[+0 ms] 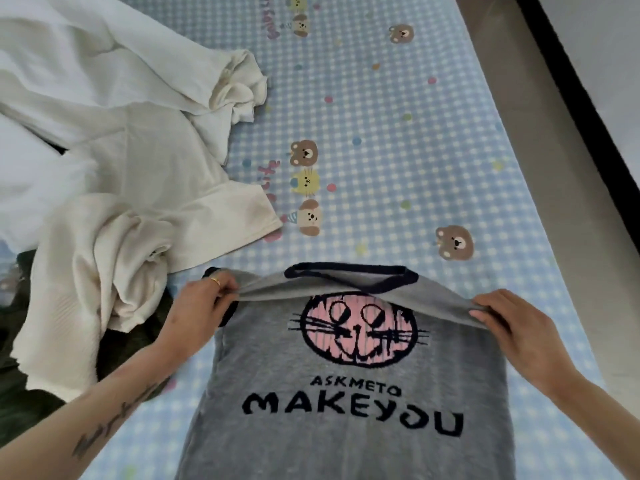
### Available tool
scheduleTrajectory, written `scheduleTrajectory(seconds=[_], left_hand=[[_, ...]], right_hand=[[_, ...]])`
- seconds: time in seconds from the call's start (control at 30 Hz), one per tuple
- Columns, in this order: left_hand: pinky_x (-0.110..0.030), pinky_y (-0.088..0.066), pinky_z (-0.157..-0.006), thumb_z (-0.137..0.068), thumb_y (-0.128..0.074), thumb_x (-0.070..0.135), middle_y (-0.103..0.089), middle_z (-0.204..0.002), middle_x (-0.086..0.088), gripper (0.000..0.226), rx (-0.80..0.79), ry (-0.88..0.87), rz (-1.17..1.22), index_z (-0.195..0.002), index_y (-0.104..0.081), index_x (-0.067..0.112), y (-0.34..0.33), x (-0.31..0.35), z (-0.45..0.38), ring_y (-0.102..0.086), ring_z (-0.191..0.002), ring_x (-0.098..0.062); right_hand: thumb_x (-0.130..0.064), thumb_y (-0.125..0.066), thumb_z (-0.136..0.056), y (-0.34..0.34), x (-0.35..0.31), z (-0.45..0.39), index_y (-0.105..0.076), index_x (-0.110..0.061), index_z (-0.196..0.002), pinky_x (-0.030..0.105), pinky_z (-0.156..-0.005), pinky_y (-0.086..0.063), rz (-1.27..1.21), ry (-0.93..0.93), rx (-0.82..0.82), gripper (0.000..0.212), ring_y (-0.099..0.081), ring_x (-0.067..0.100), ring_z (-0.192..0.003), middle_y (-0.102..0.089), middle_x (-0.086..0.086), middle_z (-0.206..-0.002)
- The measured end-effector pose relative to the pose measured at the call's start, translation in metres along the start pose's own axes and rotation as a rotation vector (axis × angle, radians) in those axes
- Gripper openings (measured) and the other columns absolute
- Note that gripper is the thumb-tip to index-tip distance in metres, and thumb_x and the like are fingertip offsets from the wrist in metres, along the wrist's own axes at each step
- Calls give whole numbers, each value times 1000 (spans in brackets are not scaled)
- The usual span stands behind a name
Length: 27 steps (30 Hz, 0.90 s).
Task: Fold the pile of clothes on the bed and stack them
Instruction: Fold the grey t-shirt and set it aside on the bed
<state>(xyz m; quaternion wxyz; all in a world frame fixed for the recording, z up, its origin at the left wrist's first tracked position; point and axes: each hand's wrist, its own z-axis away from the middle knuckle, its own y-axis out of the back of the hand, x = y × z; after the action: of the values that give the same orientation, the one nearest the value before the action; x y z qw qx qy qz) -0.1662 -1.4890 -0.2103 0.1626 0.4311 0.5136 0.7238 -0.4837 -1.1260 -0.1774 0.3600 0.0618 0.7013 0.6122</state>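
The grey knit sweater [346, 393] lies face up on the bed [398, 133], on its blue checked sheet, directly in front of the person, with the navy collar [349, 273] pointing away from them and the hem running out of view at the bottom edge; its long axis runs from the person toward the far end of the bed, so the cat face and the lettering read upright from the wearer's side. The left hand [204, 299] pinches the fabric at the left shoulder, thumb and fingers closed over a raised fold, and the right hand [502, 320] pinches the right shoulder the same way, so the top edge is lifted slightly off the sheet while the body stays flat. The knit looks soft, thick and limp, light enough for two hands, likely to sag and crease wherever it is not supported, and not slippery against the fleecy sheet. The shoulders look like the sound place to take hold, since a grip there keeps the collar straight and the sides even for a fold toward the hem. The unfolded pile of cream clothes [121, 150] lies just beside it on the left, apart from the sweater, with a dark green garment [135, 344] beneath.
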Motion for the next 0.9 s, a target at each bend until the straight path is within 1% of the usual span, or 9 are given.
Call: scheduleTrajectory(seconds=[0.07,0.13,0.23,0.3,0.57,0.63,0.7,0.83,0.9], left_hand=[[-25,-40,-64,-84,-67,9,-60,-70,13,23,-59,-50,-26,-82,-52,26,4,-7,39,-61,-63,-15],[-28,-40,-71,-88,-57,24,-61,-75,13,7,-98,-80,-50,-82,-54,25,3,-13,76,-63,-69,-17],[-23,-35,-76,-95,-29,51,-61,-77,14,43,-111,-153,-101,-81,-58,24,-6,-15,127,-56,-75,-6],[-22,-33,-77,-98,-18,51,-59,-76,14,52,-113,-220,-128,-78,-58,24,-9,-13,156,-50,-77,-4],[-26,-35,-83,-98,-26,35,-59,-81,9,36,-84,-368,-183,-81,-56,24,-7,-15,253,-48,-81,-11],[-27,-34,-83,-95,-34,31,-60,-83,8,20,-111,-411,-222,-84,-51,25,-8,-20,274,-47,-82,-13],[-29,-34,-82,-83,-44,23,-62,-84,6,6,-154,-413,-270,-85,-49,25,-12,-23,292,-46,-84,-14],[-30,-33,-80,-68,-39,17,-68,-90,-2,29,-224,-366,-355,-86,-62,20,-25,-15,315,-56,-88,-19],[-31,-37,-84,-85,-35,25,-67,-102,-5,36,-228,-346,-346,-100,-67,16,-34,-4,323,-65,-90,-24]], right_hand=[[-31,-56,-94,4,-9,38,-57,-27,-90,15,-67,-37,24,-4,-15,6,-50,8,-77,-55,-17,-81],[-37,-50,-91,5,-18,73,-56,-28,-89,16,-65,-34,55,-7,-49,11,-47,9,-75,-55,-17,-78],[-41,-44,-89,2,-27,120,-50,-36,-91,18,-62,-36,49,-34,-116,8,-43,4,-74,-49,-27,-78],[-45,-39,-90,0,-31,149,-49,-39,-93,17,-62,-36,33,-50,-162,12,-41,-1,-75,-52,-25,-79],[-20,-54,-90,8,-60,242,-49,-37,-92,19,-65,-36,34,-59,-156,17,-41,1,-71,-44,-26,-83],[-28,-48,-92,9,-70,262,-49,-35,-93,19,-65,-36,51,-6,-142,7,-40,3,-71,-39,-26,-84],[-42,-31,-99,6,-76,280,-48,-32,-95,18,-65,-35,75,44,-169,20,-40,4,-72,-40,-29,-88],[-51,-21,-99,-13,-76,311,-47,-35,-92,21,-64,-32,170,76,-223,31,-43,4,-78,-65,-14,-90],[-57,-22,-96,-21,-77,316,-48,-36,-94,22,-67,-32,156,35,-218,33,-45,4,-83,-65,-12,-93]])
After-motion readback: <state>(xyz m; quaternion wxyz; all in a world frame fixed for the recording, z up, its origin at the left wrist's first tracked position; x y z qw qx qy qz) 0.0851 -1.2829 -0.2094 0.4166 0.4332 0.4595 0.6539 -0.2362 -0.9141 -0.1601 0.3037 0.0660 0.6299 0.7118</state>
